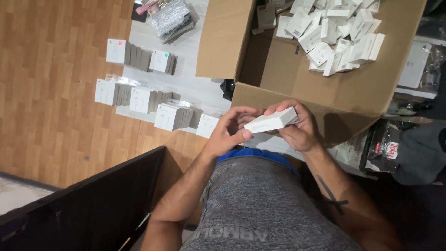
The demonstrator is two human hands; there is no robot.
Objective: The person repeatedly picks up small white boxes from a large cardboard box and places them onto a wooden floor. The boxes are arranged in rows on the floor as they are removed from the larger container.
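Wood floor point(55, 93) | both hands hold small white box point(270, 120) nr carton point(297, 88)

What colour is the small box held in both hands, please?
White, seen clearly in the head view: the small box.

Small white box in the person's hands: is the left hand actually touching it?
Touching. The head view shows the left hand with its thumb tip pressed against the near end of the small white box, which the right hand cradles.

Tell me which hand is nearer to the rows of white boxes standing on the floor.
Left. The left hand grips the near end of the small white box, on the side toward the rows of white boxes. The right hand holds the far end.
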